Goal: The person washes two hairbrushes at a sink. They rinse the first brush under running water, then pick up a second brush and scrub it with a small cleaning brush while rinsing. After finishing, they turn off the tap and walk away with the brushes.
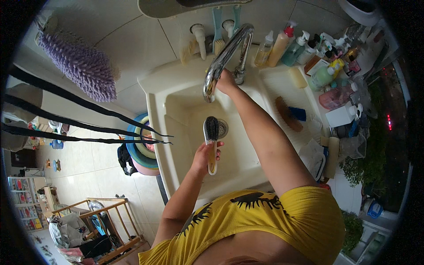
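Observation:
My left hand [202,156] grips the handle of a scrubbing brush [211,128] over the basin of a cream ceramic sink [180,162]. The brush has dark bristles turned upward and a white and yellow handle. Behind its head, the metal drain strainer [224,128] is partly covered. My right hand [226,82] reaches to the back of the sink, close beside the curved chrome faucet [221,56]. The spout hides its fingers, so what they touch is unclear. No running water is visible at the spout.
Several pump bottles [280,48] crowd the back and right ledge. A bar of soap [297,78], a brown brush [287,114] and a blue block [297,113] lie on the ribbed side board. Stacked basins [140,159] stand left of the sink; dark straps [82,127] hang across the left.

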